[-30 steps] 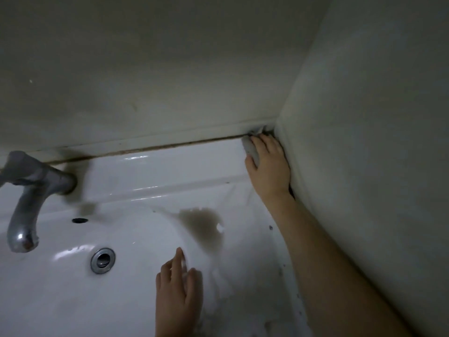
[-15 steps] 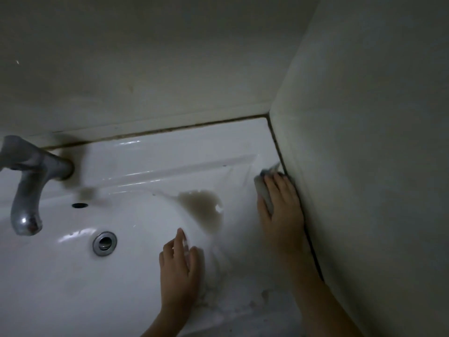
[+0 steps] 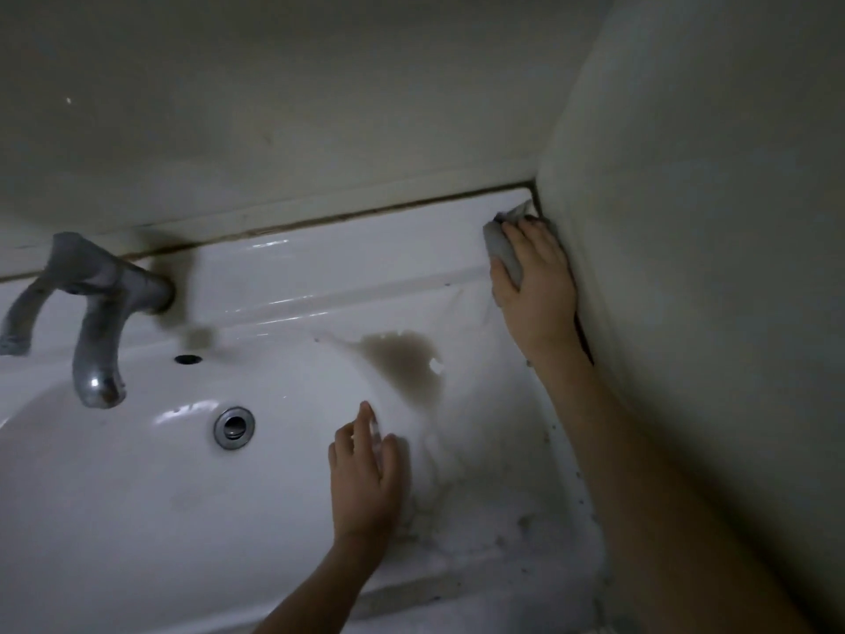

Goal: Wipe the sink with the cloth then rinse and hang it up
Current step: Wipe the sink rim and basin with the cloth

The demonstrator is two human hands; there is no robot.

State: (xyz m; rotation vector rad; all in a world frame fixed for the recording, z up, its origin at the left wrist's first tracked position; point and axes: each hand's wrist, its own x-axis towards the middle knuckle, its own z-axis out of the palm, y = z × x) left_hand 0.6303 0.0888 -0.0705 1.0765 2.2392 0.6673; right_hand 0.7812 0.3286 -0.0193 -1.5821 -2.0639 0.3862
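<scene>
Right hand (image 3: 532, 286): fingers together, pressing the grey cloth (image 3: 503, 247) flat onto the sink (image 3: 137, 496) ledge at the far right corner, against the right wall (image 3: 708, 267). Left hand (image 3: 366, 473): fingers slightly spread, laid flat inside the basin, empty. A brown stain (image 3: 402, 359) lies between the hands. Drain (image 3: 234, 426) and metal tap (image 3: 98, 313) stand to the left.

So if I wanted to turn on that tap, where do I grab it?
Grab the tap by its lever, the bent arm sticking out to the left, not the down-curved spout. Come from the front left: the wall is right behind it, and the right hand is busy pressing the cloth.
</scene>
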